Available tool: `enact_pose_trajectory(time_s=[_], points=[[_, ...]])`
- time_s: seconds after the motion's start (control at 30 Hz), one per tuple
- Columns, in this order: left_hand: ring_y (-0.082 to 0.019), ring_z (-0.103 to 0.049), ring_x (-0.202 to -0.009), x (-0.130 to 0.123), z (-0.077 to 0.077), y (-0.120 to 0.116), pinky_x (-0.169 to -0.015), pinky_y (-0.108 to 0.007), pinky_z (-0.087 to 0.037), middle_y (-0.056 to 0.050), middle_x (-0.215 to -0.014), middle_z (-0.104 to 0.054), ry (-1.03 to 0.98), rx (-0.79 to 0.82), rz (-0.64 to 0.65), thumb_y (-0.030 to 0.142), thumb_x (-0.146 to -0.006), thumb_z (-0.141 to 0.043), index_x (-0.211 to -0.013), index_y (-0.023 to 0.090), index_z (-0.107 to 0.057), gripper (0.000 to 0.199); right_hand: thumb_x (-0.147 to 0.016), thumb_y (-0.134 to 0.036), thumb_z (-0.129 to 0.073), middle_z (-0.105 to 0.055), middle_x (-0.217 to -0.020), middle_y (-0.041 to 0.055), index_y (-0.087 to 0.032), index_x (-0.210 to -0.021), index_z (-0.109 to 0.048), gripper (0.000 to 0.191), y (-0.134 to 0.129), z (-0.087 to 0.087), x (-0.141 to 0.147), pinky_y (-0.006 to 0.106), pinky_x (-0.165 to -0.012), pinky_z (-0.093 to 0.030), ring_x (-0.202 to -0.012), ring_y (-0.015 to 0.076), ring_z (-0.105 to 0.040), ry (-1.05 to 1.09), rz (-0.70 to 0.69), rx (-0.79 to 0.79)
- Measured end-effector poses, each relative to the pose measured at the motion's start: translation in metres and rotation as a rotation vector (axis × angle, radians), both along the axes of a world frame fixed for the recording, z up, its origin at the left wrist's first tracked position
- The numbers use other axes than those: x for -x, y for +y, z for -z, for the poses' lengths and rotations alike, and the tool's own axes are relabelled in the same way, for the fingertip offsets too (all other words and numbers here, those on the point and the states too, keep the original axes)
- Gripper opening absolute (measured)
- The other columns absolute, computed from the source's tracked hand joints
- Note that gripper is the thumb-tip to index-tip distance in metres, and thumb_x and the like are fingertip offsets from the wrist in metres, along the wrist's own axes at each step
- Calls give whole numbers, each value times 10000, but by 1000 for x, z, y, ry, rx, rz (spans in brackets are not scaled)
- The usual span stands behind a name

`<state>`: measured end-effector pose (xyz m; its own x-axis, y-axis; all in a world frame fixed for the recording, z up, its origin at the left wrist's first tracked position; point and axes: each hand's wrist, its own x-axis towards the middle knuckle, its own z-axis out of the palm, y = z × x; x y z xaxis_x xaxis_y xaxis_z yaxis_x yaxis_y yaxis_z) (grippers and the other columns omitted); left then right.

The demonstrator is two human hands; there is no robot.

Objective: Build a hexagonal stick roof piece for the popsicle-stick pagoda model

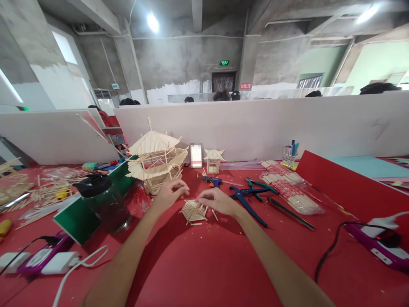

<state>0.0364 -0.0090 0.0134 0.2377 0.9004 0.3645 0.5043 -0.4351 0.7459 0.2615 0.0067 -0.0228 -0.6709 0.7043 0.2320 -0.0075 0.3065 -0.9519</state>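
Note:
A small web-shaped panel of thin wooden sticks [191, 214] lies on the red table between my hands. My left hand [171, 195] hovers at its upper left, fingers loosely bent, with a gap between thumb and fingertips and nothing visible in it. Over the panel's right edge is my right hand [220, 202], thumb and forefinger drawn together; anything small between them cannot be made out. Loose stick pieces [215, 215] lie beside and below the panel. Behind my left hand stands a large two-tiered stick pavilion [156, 160]. A smaller stick pavilion [213, 161] stands farther back.
A blue glue gun [213, 181], blue-handled cutters [247, 204], green-handled pliers [260, 187] and a black slim tool [292, 215] lie to the right, near bagged sticks [292, 187]. A dark jug [104, 202] and power strips [380, 245] flank the workspace. A white partition [255, 128] rises behind.

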Motion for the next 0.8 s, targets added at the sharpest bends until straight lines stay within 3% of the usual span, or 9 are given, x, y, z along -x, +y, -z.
enact_pose_trajectory(time_s=[0.1, 0.17, 0.33, 0.43, 0.57, 0.7, 0.8], points=[[-172, -642, -730, 26, -10, 5, -707, -256, -472, -24, -774, -728, 233, -155, -118, 475, -892, -531, -806, 191, -699, 341, -821, -484, -675, -719, -763, 50, -149, -803, -691, 336, -4, -7, -3, 249, -610, -475, -618, 121, -592, 87, 23, 19], [-204, -653, -819, 41, -15, 7, -754, -274, -460, -39, -876, -746, 440, -159, -177, 469, -906, -504, -848, 206, -722, 346, -793, -520, -695, -690, -691, 28, -157, -766, -676, 364, -2, -10, -7, 228, -546, -431, -559, 103, -544, 170, 112, 35], [-244, -674, -836, 59, -18, 7, -727, -290, -453, -86, -901, -747, 822, 140, -333, 283, -881, -485, -874, 242, -730, 248, -754, -628, -672, -570, -534, -18, -179, -689, -608, 458, 9, -9, -13, 210, -426, -292, -436, 78, -421, 355, 356, 119], [-275, -688, -868, 61, -17, 3, -749, -320, -465, -117, -962, -742, 935, 307, -458, 192, -830, -511, -932, 242, -717, 235, -782, -630, -624, -545, -515, -23, -188, -687, -568, 456, 15, -8, -17, 212, -418, -273, -423, 82, -406, 322, 419, 109], [-324, -669, -994, 66, -17, -3, -824, -380, -469, -153, -1097, -713, 978, 317, -525, 145, -797, -520, -1017, 234, -696, 296, -886, -454, -523, -604, -573, -5, -177, -791, -583, 299, 18, -7, -21, 225, -491, -356, -476, 108, -479, 43, 405, -40], [-332, -663, -1018, 67, -19, -7, -847, -403, -465, -159, -1104, -709, 983, 320, -537, 154, -795, -538, -1018, 228, -698, 285, -884, -214, -488, -681, -702, 17, -178, -937, -609, 137, 15, 0, -24, 249, -622, -406, -619, 147, -597, -417, 441, -279], [-334, -676, -978, 60, -21, -7, -816, -400, -468, -142, -1030, -729, 979, 315, -508, 209, -833, -531, -945, 231, -708, 211, -837, -224, -608, -720, -851, 61, -186, -953, -650, 129, 9, 5, -23, 261, -671, -401, -790, 198, -656, -773, 432, -388]])
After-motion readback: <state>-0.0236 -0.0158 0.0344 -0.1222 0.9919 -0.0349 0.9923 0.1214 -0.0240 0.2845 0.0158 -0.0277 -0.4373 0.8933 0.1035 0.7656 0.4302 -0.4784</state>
